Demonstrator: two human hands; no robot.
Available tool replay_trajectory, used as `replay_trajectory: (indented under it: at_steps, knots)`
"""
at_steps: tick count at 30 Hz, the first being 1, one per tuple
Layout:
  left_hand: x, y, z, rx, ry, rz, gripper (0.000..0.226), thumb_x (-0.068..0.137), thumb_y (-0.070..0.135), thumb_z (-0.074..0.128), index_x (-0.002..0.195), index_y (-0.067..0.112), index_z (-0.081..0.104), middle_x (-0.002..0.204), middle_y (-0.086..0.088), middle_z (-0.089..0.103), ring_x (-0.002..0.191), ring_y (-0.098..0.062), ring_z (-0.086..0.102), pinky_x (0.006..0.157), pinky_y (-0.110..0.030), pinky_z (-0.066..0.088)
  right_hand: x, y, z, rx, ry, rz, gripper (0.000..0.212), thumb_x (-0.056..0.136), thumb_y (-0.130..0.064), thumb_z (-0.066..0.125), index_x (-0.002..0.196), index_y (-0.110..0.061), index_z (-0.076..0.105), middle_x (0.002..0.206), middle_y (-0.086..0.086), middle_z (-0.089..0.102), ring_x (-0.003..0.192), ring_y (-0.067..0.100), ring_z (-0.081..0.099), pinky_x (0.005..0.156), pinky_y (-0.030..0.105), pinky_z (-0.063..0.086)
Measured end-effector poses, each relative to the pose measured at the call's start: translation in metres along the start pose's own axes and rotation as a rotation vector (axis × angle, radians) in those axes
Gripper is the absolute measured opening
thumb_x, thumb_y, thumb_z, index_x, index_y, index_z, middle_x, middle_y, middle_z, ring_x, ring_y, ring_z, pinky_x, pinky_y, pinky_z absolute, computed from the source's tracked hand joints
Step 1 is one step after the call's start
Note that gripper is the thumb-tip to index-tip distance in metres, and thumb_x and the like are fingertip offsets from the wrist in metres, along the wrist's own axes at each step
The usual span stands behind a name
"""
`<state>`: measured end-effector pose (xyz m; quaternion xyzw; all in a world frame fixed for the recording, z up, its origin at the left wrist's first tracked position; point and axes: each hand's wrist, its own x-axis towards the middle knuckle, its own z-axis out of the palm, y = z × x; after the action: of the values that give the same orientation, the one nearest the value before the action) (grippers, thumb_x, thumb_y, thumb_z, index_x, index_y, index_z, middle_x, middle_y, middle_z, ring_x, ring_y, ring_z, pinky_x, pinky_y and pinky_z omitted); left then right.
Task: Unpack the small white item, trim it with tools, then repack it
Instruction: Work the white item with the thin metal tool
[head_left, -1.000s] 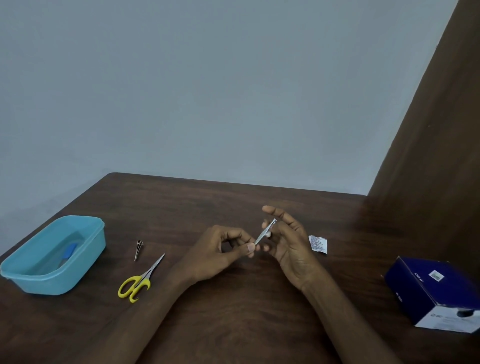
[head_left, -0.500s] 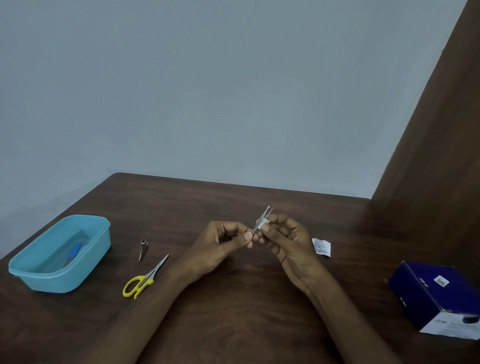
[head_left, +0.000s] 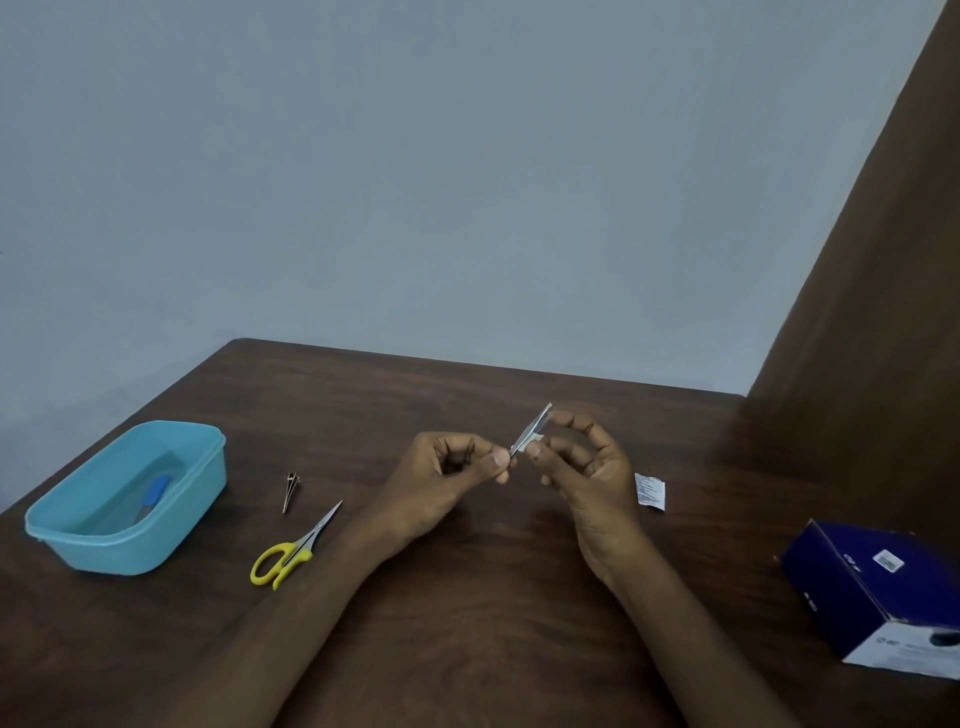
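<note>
Above the middle of the dark wooden table (head_left: 467, 649), my left hand (head_left: 447, 478) pinches the lower end of slim metal tweezers (head_left: 532, 428) between thumb and forefinger. The tweezers point up and to the right. My right hand (head_left: 587, 467) has its fingers curled, and its thumb tip and fingers pinch a small white item (head_left: 535, 440) against the tweezers' shaft. Most of the item is hidden by the fingers. A torn white packet (head_left: 649, 489) lies flat on the table just right of my right hand.
Yellow-handled scissors (head_left: 291, 551) and a small metal tool (head_left: 292, 488) lie left of my left arm. A light blue plastic tub (head_left: 171, 530) at the far left holds a blue-handled item (head_left: 156, 491). A dark blue box (head_left: 883, 592) sits at the right edge. A brown panel rises on the right.
My right hand's fingers have curled in from a spread pose and closed on the white item at the tweezers. The tweezers have risen slightly; my left hand keeps its pinch.
</note>
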<state>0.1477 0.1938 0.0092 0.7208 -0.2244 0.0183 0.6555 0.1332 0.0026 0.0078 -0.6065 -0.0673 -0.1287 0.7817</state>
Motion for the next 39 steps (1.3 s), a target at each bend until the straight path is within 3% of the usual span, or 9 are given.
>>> replay_trajectory:
  at_steps: [3, 5, 9, 13, 21, 25, 32, 36, 39]
  knots:
    - [0.0, -0.003, -0.003, -0.039, 0.064, 0.017, 0.02, 0.09, 0.026, 0.08, 0.102, 0.01, 0.078, 0.081, -0.007, 0.082, 0.08, -0.012, 0.076, 0.089, -0.028, 0.059, -0.002, 0.005, 0.003, -0.054, -0.059, -0.002, 0.039, 0.08, -0.01, 0.087, 0.113, -0.016, 0.068, 0.084, 0.005, 0.079, 0.078, 0.011, 0.07, 0.075, 0.03, 0.051]
    - [0.0, -0.006, -0.005, -0.044, 0.076, 0.004, 0.031, 0.087, 0.031, 0.082, 0.11, 0.013, 0.071, 0.082, -0.01, 0.082, 0.086, -0.02, 0.077, 0.1, -0.039, 0.057, -0.003, 0.008, 0.004, -0.102, -0.111, -0.015, 0.038, 0.084, -0.009, 0.087, 0.116, -0.012, 0.067, 0.084, 0.008, 0.079, 0.08, 0.015, 0.071, 0.081, 0.034, 0.05]
    - [0.003, -0.01, -0.004, -0.042, 0.068, 0.008, 0.038, 0.086, 0.034, 0.083, 0.117, 0.018, 0.067, 0.083, -0.009, 0.083, 0.089, -0.03, 0.078, 0.106, -0.048, 0.055, -0.001, 0.005, 0.002, -0.093, -0.112, 0.01, 0.038, 0.086, -0.007, 0.083, 0.119, -0.009, 0.065, 0.082, 0.006, 0.079, 0.075, 0.008, 0.07, 0.071, 0.022, 0.05]
    - [0.004, -0.013, -0.005, -0.018, 0.061, 0.01, 0.04, 0.089, 0.037, 0.083, 0.122, 0.02, 0.069, 0.084, -0.007, 0.083, 0.096, -0.041, 0.077, 0.109, -0.053, 0.055, 0.0, 0.007, 0.002, -0.086, -0.102, 0.016, 0.037, 0.086, -0.005, 0.083, 0.119, -0.011, 0.066, 0.082, 0.005, 0.079, 0.074, 0.008, 0.067, 0.066, 0.02, 0.049]
    - [0.005, -0.011, -0.005, -0.015, 0.016, 0.002, 0.022, 0.09, 0.027, 0.082, 0.111, 0.022, 0.081, 0.085, -0.006, 0.083, 0.088, -0.021, 0.076, 0.104, -0.051, 0.055, 0.007, 0.008, 0.001, 0.078, 0.059, 0.035, 0.038, 0.085, 0.002, 0.081, 0.117, -0.016, 0.07, 0.087, 0.003, 0.079, 0.072, 0.007, 0.066, 0.06, 0.023, 0.047]
    - [0.005, -0.012, -0.003, 0.076, -0.034, -0.018, 0.017, 0.092, 0.028, 0.079, 0.104, 0.018, 0.085, 0.091, -0.002, 0.084, 0.093, -0.032, 0.078, 0.098, -0.046, 0.057, 0.012, 0.007, -0.004, 0.111, 0.141, 0.061, 0.035, 0.088, 0.001, 0.08, 0.117, -0.016, 0.069, 0.091, 0.001, 0.079, 0.066, 0.005, 0.061, 0.058, 0.022, 0.046]
    - [0.009, -0.02, -0.001, 0.138, 0.001, -0.012, 0.007, 0.097, 0.021, 0.078, 0.097, 0.02, 0.085, 0.088, 0.0, 0.083, 0.091, -0.026, 0.079, 0.087, -0.041, 0.06, 0.013, 0.015, -0.004, -0.078, 0.044, 0.088, 0.028, 0.089, -0.002, 0.08, 0.112, -0.014, 0.071, 0.089, 0.005, 0.078, 0.062, 0.007, 0.058, 0.055, 0.024, 0.045]
    - [0.012, -0.023, -0.001, 0.208, 0.037, 0.007, 0.011, 0.098, 0.029, 0.078, 0.091, 0.026, 0.085, 0.086, 0.006, 0.083, 0.085, -0.026, 0.078, 0.079, -0.042, 0.059, 0.014, 0.016, -0.006, -0.161, 0.024, 0.057, 0.033, 0.087, -0.005, 0.084, 0.116, -0.011, 0.069, 0.085, 0.006, 0.077, 0.075, 0.014, 0.064, 0.055, 0.023, 0.047]
    - [0.011, -0.025, -0.003, 0.219, 0.071, 0.013, 0.015, 0.098, 0.033, 0.078, 0.087, 0.027, 0.084, 0.084, 0.006, 0.082, 0.082, -0.027, 0.076, 0.073, -0.036, 0.054, 0.014, 0.017, -0.002, -0.145, 0.052, 0.029, 0.032, 0.086, -0.004, 0.084, 0.112, -0.013, 0.069, 0.08, 0.003, 0.076, 0.069, 0.012, 0.062, 0.054, 0.022, 0.046]
